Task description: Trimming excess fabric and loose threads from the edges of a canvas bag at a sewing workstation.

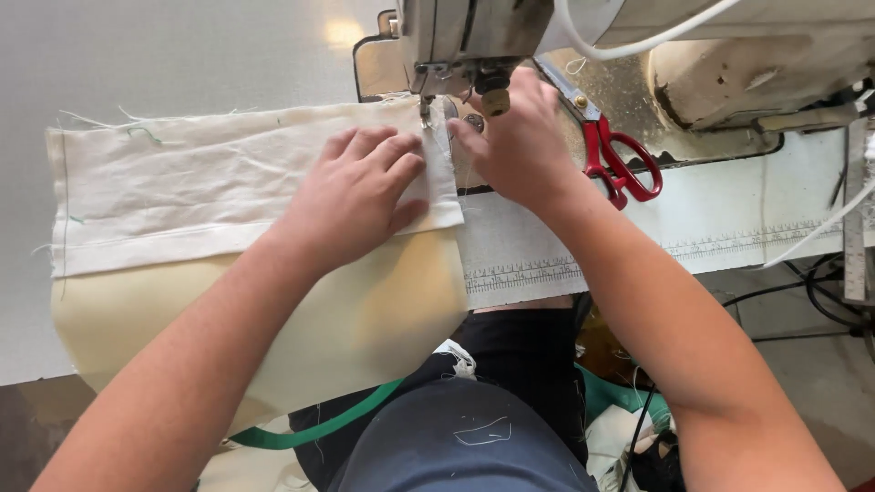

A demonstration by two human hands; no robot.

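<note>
A folded piece of cream cloth (pixel 182 191) lies flat on the sewing table, its right edge under the needle and presser foot (pixel 426 107) of a sewing machine (pixel 474 36). My left hand (pixel 355 196) rests flat on the cloth with fingers spread, just left of the needle. My right hand (pixel 515 141) lies to the right of the needle, fingertips pressing on the cloth's edge near the presser foot. A larger pale yellow cloth (pixel 365 319) hangs off the table's front edge under the cream piece.
Red-handled scissors (pixel 615 159) lie on the machine bed to the right of my right hand. A printed measuring strip (pixel 693 246) runs along the table front. Cables (pixel 820 292) hang at the right. A green strap (pixel 310 428) and cloth scraps lie by my lap.
</note>
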